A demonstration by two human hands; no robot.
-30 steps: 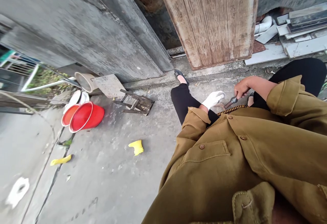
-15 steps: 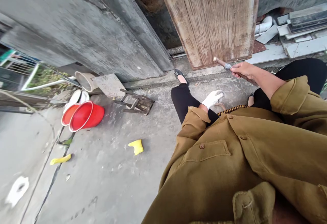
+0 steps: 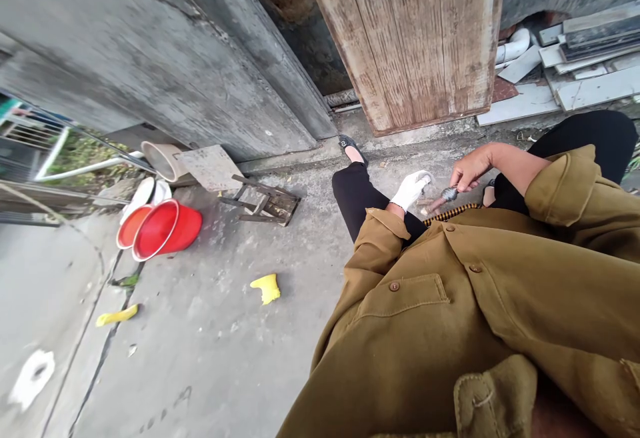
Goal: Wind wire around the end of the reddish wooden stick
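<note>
My right hand (image 3: 471, 169) is bare and closed around a short wooden stick (image 3: 439, 203) with a grey binding (image 3: 449, 194) wrapped round it near my fingers. The stick slants down to the left, its pale end low beside my other hand. My left hand (image 3: 411, 190) wears a white glove and rests over my left thigh with its fingers curled together. Something greyish shows at the gloved fingertips, too small to name. A black-and-yellow checked strip (image 3: 455, 212) lies across my lap just below the stick.
A worn wooden board (image 3: 415, 45) leans ahead of me by a grey wall. Stacked slabs (image 3: 595, 58) and a white pipe (image 3: 515, 46) lie to the right. On the left are a small wooden stool frame (image 3: 263, 201), a red bucket (image 3: 167, 228) and yellow scraps (image 3: 267, 288) on concrete.
My right hand has come down and slightly left, and the stick has swung from pointing up-left to pointing down-left, close to my left hand. The gloved hand has barely moved.
</note>
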